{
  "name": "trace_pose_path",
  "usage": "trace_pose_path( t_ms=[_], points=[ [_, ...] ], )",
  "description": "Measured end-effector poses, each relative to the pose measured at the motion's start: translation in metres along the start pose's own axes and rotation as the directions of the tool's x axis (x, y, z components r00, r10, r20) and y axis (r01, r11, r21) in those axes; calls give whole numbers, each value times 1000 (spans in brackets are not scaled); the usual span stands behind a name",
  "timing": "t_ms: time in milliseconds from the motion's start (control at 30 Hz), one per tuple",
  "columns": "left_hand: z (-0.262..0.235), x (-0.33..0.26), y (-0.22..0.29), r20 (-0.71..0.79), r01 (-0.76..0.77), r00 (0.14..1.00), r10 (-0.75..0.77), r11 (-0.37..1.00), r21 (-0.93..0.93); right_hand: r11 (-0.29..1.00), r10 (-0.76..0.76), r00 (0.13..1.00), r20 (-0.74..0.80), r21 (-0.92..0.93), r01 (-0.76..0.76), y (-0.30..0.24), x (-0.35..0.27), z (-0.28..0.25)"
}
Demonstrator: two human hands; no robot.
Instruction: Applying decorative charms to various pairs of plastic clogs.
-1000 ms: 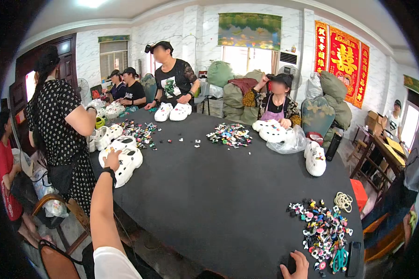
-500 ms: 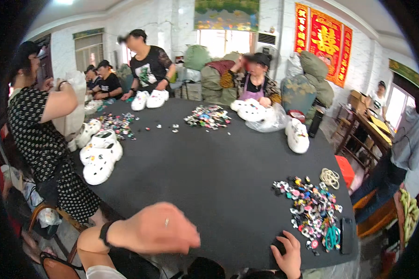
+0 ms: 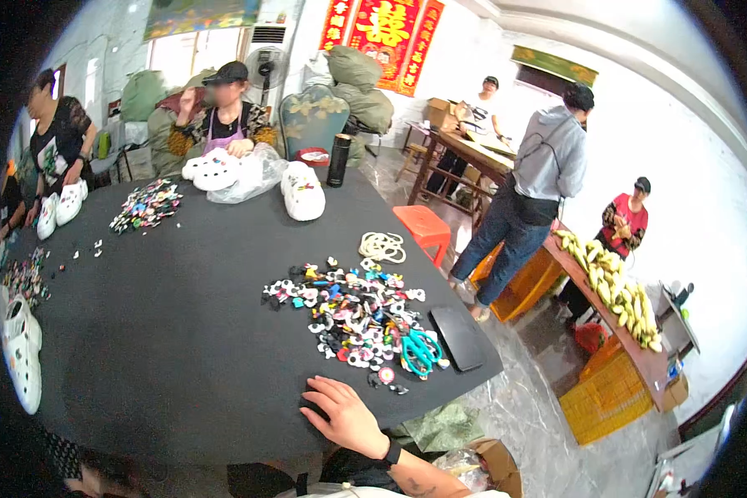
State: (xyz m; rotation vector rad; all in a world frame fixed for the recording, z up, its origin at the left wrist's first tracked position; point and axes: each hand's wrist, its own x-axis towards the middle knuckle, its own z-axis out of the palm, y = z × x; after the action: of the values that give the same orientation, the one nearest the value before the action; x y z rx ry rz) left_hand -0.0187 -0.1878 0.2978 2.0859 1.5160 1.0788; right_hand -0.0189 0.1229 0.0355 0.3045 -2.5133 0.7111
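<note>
My right hand (image 3: pixel 344 415) lies flat on the near edge of the black table (image 3: pixel 166 332), fingers apart and holding nothing, a black band on its wrist. Just beyond it is a spread pile of small colourful shoe charms (image 3: pixel 349 311). Teal-handled scissors (image 3: pixel 419 353) and a flat black phone-like slab (image 3: pixel 458 339) lie at the pile's right side. A coil of white rings (image 3: pixel 382 246) sits behind the pile. My left hand is out of view.
White clogs (image 3: pixel 303 191) and a black bottle (image 3: pixel 338 159) stand at the far edge, near a seated person (image 3: pixel 224 108). More clogs (image 3: pixel 21 357) and charm piles (image 3: pixel 145 206) lie left. Right of the table: an orange stool (image 3: pixel 423 224), a standing person (image 3: pixel 539 174), bananas (image 3: pixel 610 282), a yellow crate (image 3: pixel 610 390).
The view has swung to the right, bringing the charm pile to the centre. My left arm, raised earlier, has left the picture. My right hand has stayed on the table edge.
</note>
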Motion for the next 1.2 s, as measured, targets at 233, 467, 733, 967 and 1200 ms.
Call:
trace_pose_path(
  t_ms=[233,467,733,967,1200],
  points=[
    [22,21,-40,67,176,972,-224,892,417,999,-35,998,-46,31,36,12,-12,-7],
    [38,-9,-148,31,408,804,-593,590,697,997,-44,996,-76,67,49,12,-1,-2],
    [40,-166,-229,-385,860,370,-845,156,486,989,-23,998,-63,141,32,2,-7,-3],
    [50,-179,-225,-511,953,226,-829,81,291,986,-149,988,-48,73,152,-27,-7,-33],
    [44,-181,-232,-528,958,205,-824,59,281,981,-191,977,-91,11,193,-21,-9,-25]
  ],
)
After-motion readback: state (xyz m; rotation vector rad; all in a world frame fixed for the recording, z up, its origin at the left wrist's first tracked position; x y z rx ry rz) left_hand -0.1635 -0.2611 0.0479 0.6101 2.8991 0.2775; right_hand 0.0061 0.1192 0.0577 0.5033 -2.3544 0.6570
